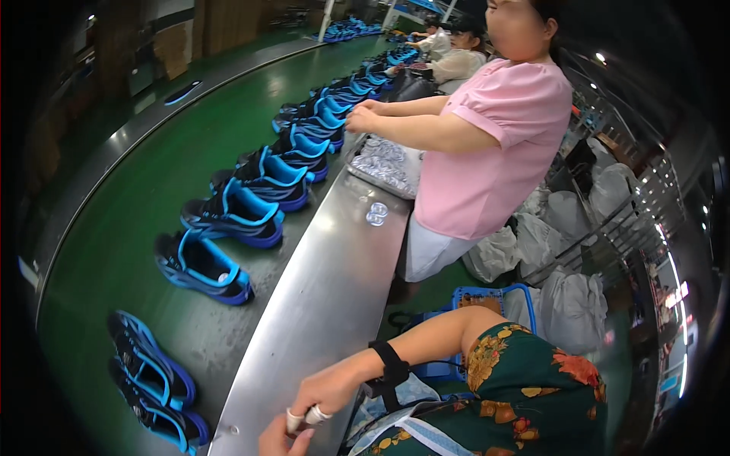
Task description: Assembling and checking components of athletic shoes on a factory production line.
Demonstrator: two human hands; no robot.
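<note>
My right hand (328,394), with a black band on the wrist, is closed low over the metal ledge (319,281). White finger covers (295,420) sit on its fingertips, which meet the fingers of my left hand (283,440). The lower edge cuts off much of my left hand; its visible thumb and fingers are drawn together. Whatever lies between the fingers is hidden. Closest to my hands, a pair of black and blue sports shoes (156,384) lies on the green conveyor belt (106,251).
More shoes (232,213) line the belt's near side into the distance. Two small clear round pieces (376,214) lie on the ledge, beside a tray of similar pieces (388,163). A co-worker in pink (494,144) reaches over the shoes. Behind are white bags (570,304) and a blue chair (519,300).
</note>
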